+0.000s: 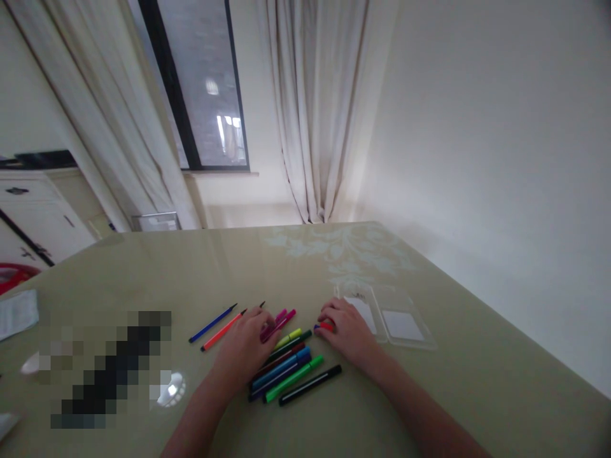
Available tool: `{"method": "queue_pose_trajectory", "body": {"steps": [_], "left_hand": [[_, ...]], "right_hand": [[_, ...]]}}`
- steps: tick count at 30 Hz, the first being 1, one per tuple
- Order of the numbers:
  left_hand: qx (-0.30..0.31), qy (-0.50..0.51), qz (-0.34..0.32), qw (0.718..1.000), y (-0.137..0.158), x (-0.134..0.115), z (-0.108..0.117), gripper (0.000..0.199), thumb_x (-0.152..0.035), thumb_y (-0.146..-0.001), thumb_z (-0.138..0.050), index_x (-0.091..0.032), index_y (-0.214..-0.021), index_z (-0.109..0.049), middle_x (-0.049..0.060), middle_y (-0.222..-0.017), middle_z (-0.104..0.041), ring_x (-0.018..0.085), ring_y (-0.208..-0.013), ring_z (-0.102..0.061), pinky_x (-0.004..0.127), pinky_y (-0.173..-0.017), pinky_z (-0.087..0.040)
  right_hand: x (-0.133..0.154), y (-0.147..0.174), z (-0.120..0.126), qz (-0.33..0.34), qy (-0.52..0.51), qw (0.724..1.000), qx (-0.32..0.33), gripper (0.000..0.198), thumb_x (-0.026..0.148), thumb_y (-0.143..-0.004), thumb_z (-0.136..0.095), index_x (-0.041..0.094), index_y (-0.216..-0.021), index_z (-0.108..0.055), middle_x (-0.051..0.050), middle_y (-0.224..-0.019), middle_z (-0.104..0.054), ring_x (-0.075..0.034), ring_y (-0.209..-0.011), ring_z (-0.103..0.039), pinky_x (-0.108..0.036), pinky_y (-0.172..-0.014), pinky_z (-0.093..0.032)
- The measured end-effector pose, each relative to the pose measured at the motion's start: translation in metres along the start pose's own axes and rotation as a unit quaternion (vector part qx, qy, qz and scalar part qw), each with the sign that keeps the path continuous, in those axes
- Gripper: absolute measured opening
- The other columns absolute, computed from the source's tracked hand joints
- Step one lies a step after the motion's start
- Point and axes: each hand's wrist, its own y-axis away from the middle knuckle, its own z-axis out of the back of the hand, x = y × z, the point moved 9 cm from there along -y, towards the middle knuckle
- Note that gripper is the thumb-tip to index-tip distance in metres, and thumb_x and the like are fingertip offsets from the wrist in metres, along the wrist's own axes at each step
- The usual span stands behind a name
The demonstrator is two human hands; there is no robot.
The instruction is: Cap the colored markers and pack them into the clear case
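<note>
Several felt-tip markers lie side by side on the table, among them a black marker (310, 385), a bright green marker (293, 380) and a blue marker (281, 369). My left hand (248, 340) is over their upper left part, thumb and fingers closed round a pink marker (274, 327); its grip is partly hidden. To its left lie an uncapped dark blue marker (212, 323) and an uncapped orange-red marker (222, 331); another dark tip shows beyond the fingers. My right hand (344, 327) has its fingers curled round small red and blue marker caps (325, 326).
An open clear plastic case (403, 318) with white inserts lies beyond my right hand. On the left are a blurred-out dark patch (112, 369) and a pale folded cloth or paper (18, 315). A wall (501, 191) runs along the table's right side.
</note>
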Motion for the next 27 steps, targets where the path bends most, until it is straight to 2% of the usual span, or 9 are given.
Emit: {"method": "queue_pose_trajectory", "body": {"steps": [4, 6, 9, 14, 17, 19, 21, 24, 27], "left_hand": [[-0.014, 0.020, 0.032, 0.999, -0.002, 0.018, 0.007, 0.024, -0.040, -0.096, -0.055, -0.021, -0.097, -0.071, 0.006, -0.098, -0.073, 0.023, -0.091, -0.067, 0.031, -0.080, -0.048], [-0.069, -0.044, 0.099, 0.992, 0.001, 0.041, 0.025, 0.026, -0.033, -0.100, -0.048, -0.020, -0.100, -0.071, 0.008, -0.102, -0.073, 0.025, -0.095, -0.067, 0.034, -0.083, -0.048], [-0.125, -0.189, 0.184, 0.956, 0.014, 0.071, 0.051, 0.031, -0.026, -0.101, -0.043, -0.017, -0.112, -0.070, 0.013, -0.115, -0.071, 0.031, -0.106, -0.065, 0.041, -0.089, -0.047], [-0.085, -0.236, 0.231, 0.940, 0.021, 0.091, 0.056, 0.023, -0.028, -0.097, -0.050, -0.022, -0.104, -0.071, 0.013, -0.114, -0.072, 0.036, -0.110, -0.064, 0.048, -0.088, -0.049], [-0.111, -0.145, 0.199, 0.963, 0.010, 0.078, 0.052, 0.025, -0.030, -0.100, -0.043, -0.021, -0.105, -0.066, 0.012, -0.105, -0.075, 0.033, -0.103, -0.069, 0.047, -0.089, -0.050], [-0.122, -0.005, 0.130, 0.984, 0.001, 0.057, 0.040, 0.022, -0.032, -0.100, -0.044, -0.023, -0.107, -0.062, 0.009, -0.105, -0.076, 0.028, -0.099, -0.072, 0.042, -0.089, -0.052], [-0.115, 0.138, 0.030, 0.983, -0.005, 0.026, 0.026, 0.021, -0.035, -0.098, -0.049, -0.024, -0.111, -0.062, 0.006, -0.110, -0.076, 0.024, -0.103, -0.071, 0.037, -0.091, -0.053], [-0.071, 0.188, -0.037, 0.979, -0.005, -0.009, 0.007, 0.022, -0.034, -0.097, -0.050, -0.025, -0.110, -0.066, 0.004, -0.109, -0.075, 0.023, -0.102, -0.069, 0.036, -0.090, -0.053], [-0.048, 0.196, -0.059, 0.978, -0.001, -0.027, 0.000, 0.020, -0.033, -0.098, -0.051, -0.026, -0.106, -0.068, 0.003, -0.104, -0.073, 0.022, -0.097, -0.068, 0.034, -0.085, -0.053]], "right_hand": [[0.000, 0.000, -0.003, 0.006, 0.044, 0.999, 0.001, 0.005, 0.023, -0.089, -0.074, 0.020, -0.092, -0.074, -0.007, -0.104, -0.070, -0.026, -0.103, -0.061, -0.038, -0.093, -0.044], [0.002, 0.000, -0.003, 0.011, 0.057, 0.998, -0.005, 0.004, 0.021, -0.090, -0.071, 0.020, -0.093, -0.074, -0.006, -0.104, -0.070, -0.025, -0.103, -0.061, -0.039, -0.092, -0.043], [0.003, -0.001, -0.004, 0.015, 0.052, 0.998, -0.011, 0.005, 0.019, -0.090, -0.069, 0.020, -0.092, -0.074, -0.007, -0.104, -0.071, -0.025, -0.103, -0.061, -0.039, -0.092, -0.043], [0.001, -0.002, 0.005, -0.007, -0.060, 0.996, -0.059, 0.006, 0.019, -0.091, -0.067, 0.020, -0.095, -0.071, -0.006, -0.098, -0.073, -0.023, -0.095, -0.066, -0.036, -0.088, -0.047], [0.004, -0.001, 0.012, 0.006, -0.162, 0.983, -0.083, 0.011, 0.024, -0.096, -0.062, 0.021, -0.100, -0.071, -0.005, -0.094, -0.074, -0.020, -0.086, -0.068, -0.033, -0.081, -0.051], [0.009, 0.001, 0.019, 0.034, -0.205, 0.973, -0.101, 0.013, 0.028, -0.097, -0.062, 0.022, -0.102, -0.073, -0.005, -0.096, -0.075, -0.020, -0.087, -0.068, -0.032, -0.080, -0.052], [0.011, 0.002, 0.026, 0.049, -0.229, 0.965, -0.121, 0.014, 0.031, -0.095, -0.066, 0.023, -0.102, -0.075, -0.005, -0.097, -0.075, -0.020, -0.088, -0.068, -0.032, -0.081, -0.052], [0.005, 0.003, 0.031, 0.028, -0.260, 0.955, -0.140, 0.015, 0.035, -0.091, -0.072, 0.024, -0.100, -0.077, -0.004, -0.094, -0.076, -0.020, -0.084, -0.069, -0.032, -0.078, -0.053], [0.003, 0.003, 0.031, 0.016, -0.280, 0.950, -0.138, 0.015, 0.036, -0.088, -0.076, 0.024, -0.097, -0.077, -0.003, -0.091, -0.077, -0.020, -0.082, -0.069, -0.031, -0.076, -0.053]]}}
